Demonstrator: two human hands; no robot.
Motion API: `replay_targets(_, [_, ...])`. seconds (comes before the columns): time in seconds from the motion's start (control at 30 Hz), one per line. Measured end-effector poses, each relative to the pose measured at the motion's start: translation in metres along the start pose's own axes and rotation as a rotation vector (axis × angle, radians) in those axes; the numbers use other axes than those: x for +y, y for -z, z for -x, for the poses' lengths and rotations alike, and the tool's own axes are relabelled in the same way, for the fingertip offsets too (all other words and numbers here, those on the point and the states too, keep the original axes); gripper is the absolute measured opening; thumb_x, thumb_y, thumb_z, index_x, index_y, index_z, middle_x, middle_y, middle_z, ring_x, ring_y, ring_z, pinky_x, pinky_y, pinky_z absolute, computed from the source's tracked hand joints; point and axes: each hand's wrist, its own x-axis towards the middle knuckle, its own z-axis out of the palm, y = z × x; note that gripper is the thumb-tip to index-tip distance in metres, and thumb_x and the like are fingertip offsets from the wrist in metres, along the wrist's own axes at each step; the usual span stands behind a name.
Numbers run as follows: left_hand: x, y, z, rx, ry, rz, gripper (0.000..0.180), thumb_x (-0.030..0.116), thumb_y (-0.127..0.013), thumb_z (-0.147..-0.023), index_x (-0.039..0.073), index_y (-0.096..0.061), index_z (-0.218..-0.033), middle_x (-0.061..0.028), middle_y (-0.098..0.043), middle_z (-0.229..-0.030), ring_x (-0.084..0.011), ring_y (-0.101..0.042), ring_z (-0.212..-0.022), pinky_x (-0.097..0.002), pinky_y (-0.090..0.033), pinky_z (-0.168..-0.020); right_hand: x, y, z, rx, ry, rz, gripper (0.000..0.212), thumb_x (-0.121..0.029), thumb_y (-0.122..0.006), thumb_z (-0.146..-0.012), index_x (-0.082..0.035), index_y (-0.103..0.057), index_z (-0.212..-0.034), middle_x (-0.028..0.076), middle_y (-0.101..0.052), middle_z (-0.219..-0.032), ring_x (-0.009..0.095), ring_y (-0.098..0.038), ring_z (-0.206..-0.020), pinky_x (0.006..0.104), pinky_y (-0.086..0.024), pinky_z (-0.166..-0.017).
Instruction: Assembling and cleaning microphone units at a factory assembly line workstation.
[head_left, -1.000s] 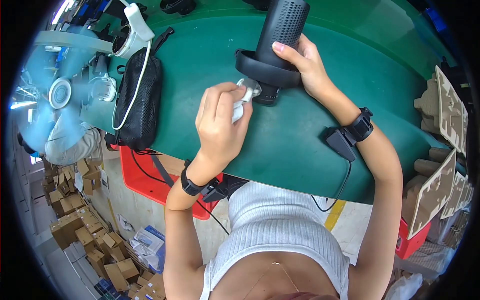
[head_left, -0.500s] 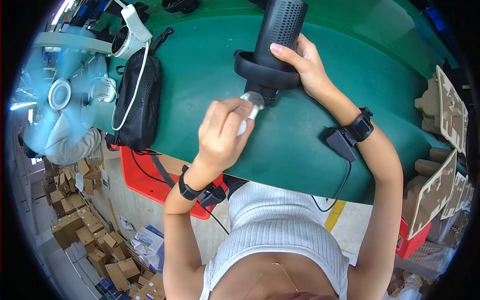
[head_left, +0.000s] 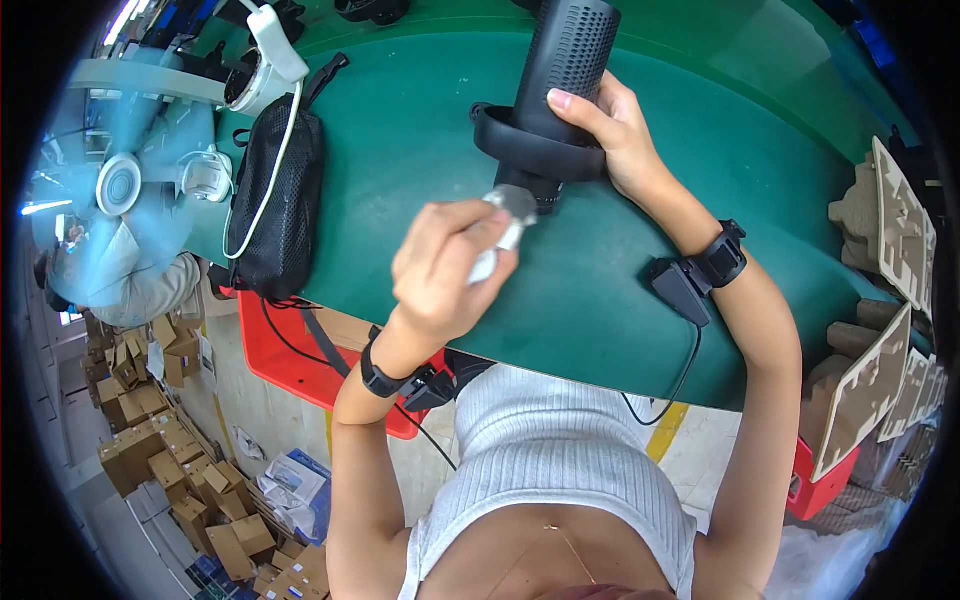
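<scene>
A black microphone (head_left: 565,75) with a perforated grille lies slanted above the green table, its far end reaching the top of the picture. A wide black ring (head_left: 540,155) sits around its lower body, and a narrower base (head_left: 528,182) points toward me. My right hand (head_left: 622,135) is wrapped around the microphone's right side, with the thumb on top of the body. In my left hand (head_left: 440,262), closed, is a small white piece (head_left: 484,266) with a greyish, see-through end. Motion blurs that end, which is right at the microphone's base; whether they touch I cannot tell.
A black mesh pouch (head_left: 278,190) and a white cable (head_left: 262,225) lie at the left, beside a spinning blue fan (head_left: 120,185). Moulded pulp trays (head_left: 865,385) stand at the right edge. A red bin (head_left: 285,350) is under the table's left side.
My left hand has shifted slightly, and the tip of the white piece has moved a little rightward along the microphone's base. The microphone and my right hand have moved slightly right and down.
</scene>
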Motion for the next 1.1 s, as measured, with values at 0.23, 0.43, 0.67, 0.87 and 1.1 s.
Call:
replay_targets(0.23, [-0.001, -0.014, -0.002, 0.008, 0.109, -0.067, 0.030, -0.005, -0.071, -0.060, -0.001, -0.061, -0.088, -0.0115, -0.060, -0.088, -0.0269, -0.058, -0.074, -0.0332, -0.048, -0.062, 0.000, 0.000, 0.001, 0.002, -0.001, 0.006, 0.035, -0.019, -0.068, -0.080, 0.001, -0.053, -0.106, 0.006, -0.062, -0.093, 0.012, -0.059, -0.084, 0.0261, -0.047, -0.078])
replay_targets(0.43, [0.015, -0.014, 0.010, -0.193, 0.030, 0.144, 0.032, -0.003, -0.070, -0.058, -0.001, -0.060, -0.088, -0.0117, -0.059, -0.092, -0.0262, -0.058, -0.072, -0.0326, -0.049, -0.059, 0.001, 0.003, 0.000, -0.022, -0.006, -0.022, 0.036, -0.018, -0.068, -0.080, 0.001, -0.053, -0.107, 0.006, -0.061, -0.095, 0.012, -0.059, -0.086, 0.0263, -0.047, -0.080])
replay_targets(0.67, [0.015, -0.001, 0.012, -0.148, -0.057, 0.076, 0.032, -0.005, -0.070, -0.057, -0.004, -0.060, -0.087, -0.0142, -0.058, -0.092, -0.0263, -0.058, -0.070, -0.0312, -0.050, -0.055, 0.004, 0.004, -0.002, -0.151, -0.073, -0.200, 0.039, -0.018, -0.066, -0.081, 0.000, -0.050, -0.111, 0.007, -0.059, -0.102, 0.013, -0.057, -0.092, 0.0273, -0.045, -0.084])
replay_targets(0.87, [0.009, -0.008, 0.003, -0.095, -0.108, 0.010, 0.029, -0.006, -0.069, -0.059, -0.004, -0.059, -0.086, -0.0128, -0.058, -0.090, -0.0255, -0.058, -0.070, -0.0314, -0.049, -0.055, 0.008, 0.006, -0.002, -0.185, -0.095, -0.203, 0.041, -0.018, -0.066, -0.081, 0.000, -0.049, -0.113, 0.008, -0.059, -0.103, 0.014, -0.057, -0.094, 0.0282, -0.044, -0.088])
replay_targets(1.1, [-0.012, 0.005, 0.003, -0.054, 0.087, -0.205, 0.027, -0.006, -0.069, -0.060, -0.002, -0.059, -0.084, -0.0123, -0.059, -0.090, -0.0277, -0.057, -0.076, -0.0351, -0.048, -0.062, 0.004, 0.005, -0.002, -0.137, -0.096, -0.178, 0.040, -0.017, -0.065, -0.081, 0.000, -0.049, -0.113, 0.007, -0.059, -0.102, 0.013, -0.058, -0.092, 0.0276, -0.045, -0.086])
